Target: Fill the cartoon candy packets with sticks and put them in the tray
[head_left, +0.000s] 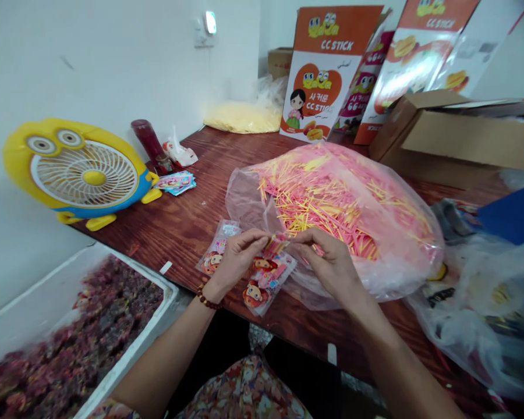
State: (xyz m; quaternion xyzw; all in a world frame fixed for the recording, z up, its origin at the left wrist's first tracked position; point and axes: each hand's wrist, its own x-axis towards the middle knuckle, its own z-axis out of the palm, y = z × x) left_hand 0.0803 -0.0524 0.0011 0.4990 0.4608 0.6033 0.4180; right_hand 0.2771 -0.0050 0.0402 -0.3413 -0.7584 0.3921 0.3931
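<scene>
Both hands pinch a small packet [276, 245] between them, with pink and yellow showing in it; its details are too small to make out. My left hand [240, 256] has thumb and fingers closed on its left edge, and a beaded bracelet [208, 297] circles that wrist. At the right edge, my right hand [327, 259] grips with its fingertips. Just below lies a flat printed pouch [262, 288] with red-haired cartoon figures. Another printed pouch [213, 253] rests partly behind my left hand. Beyond my hands, a large clear plastic bag [402, 233] lies open, full of thin pink and yellow sticks [318, 215].
A yellow and blue cartoon fan [91, 174] stands at the left, near a dark red bottle [147, 142] and printed sachets [177, 182]. Lower left, a white bin [172, 291] holds many dark red wrapped pieces. Printed cartons [323, 70] and an open cardboard box [471, 139] stand behind.
</scene>
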